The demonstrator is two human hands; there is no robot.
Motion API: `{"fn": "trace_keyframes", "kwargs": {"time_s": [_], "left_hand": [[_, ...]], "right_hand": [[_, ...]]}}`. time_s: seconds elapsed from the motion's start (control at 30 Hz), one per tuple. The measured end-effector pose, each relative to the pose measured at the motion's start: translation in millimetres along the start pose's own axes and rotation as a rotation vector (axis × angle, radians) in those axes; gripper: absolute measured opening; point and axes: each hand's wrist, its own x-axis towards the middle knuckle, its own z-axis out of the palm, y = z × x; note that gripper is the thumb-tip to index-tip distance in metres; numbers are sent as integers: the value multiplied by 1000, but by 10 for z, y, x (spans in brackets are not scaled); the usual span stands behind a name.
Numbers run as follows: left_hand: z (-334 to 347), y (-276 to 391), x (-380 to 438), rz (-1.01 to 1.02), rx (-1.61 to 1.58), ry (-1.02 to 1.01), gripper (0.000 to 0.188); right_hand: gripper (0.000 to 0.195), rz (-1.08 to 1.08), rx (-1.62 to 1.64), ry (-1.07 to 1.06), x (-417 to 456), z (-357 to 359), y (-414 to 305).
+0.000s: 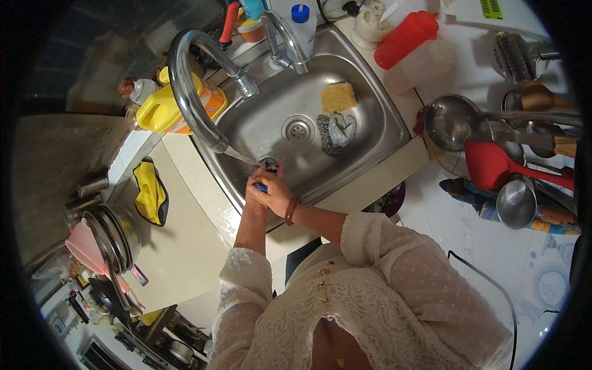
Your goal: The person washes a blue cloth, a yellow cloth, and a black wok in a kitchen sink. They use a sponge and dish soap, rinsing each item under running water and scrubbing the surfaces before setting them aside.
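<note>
Over the near left rim of a steel sink (pixel 370 152), my two hands are pressed together. My right hand (pixel 276 192), with a reddish-brown bangle (pixel 290 211) at the wrist, is closed over a small blue-and-dark object (pixel 261 187). Its blue part shows between the hands, and a wet dark end (pixel 269 163) sticks out beyond the fingers. My left hand (pixel 254 186) lies against it, its fingers mostly hidden. Water (pixel 243 157) runs from the large curved faucet (pixel 217 143) onto the dark end. What exactly the object is, I cannot tell.
In the sink are a yellow sponge (pixel 339 96), a metal scourer (pixel 327 134) and a crumpled grey piece (pixel 342 130). A second faucet (pixel 300 64) stands behind. A yellow jug (pixel 159 108) and a yellow cloth (pixel 151 194) lie left; stacked bowls (pixel 108 240), ladles (pixel 451 122) and a red spatula (pixel 490 164) flank the sink.
</note>
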Motion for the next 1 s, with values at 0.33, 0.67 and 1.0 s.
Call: {"fn": "trace_keyframes", "kwargs": {"time_s": [0.33, 0.67, 1.0], "left_hand": [[837, -100, 14, 74, 53, 529, 33], [796, -164, -82, 82, 84, 482, 36], [75, -41, -49, 108, -52, 123, 38]], "right_hand": [[48, 242, -114, 253, 454, 228, 356], [47, 475, 342, 71, 550, 7, 272], [25, 192, 122, 219, 215, 73, -86]]}}
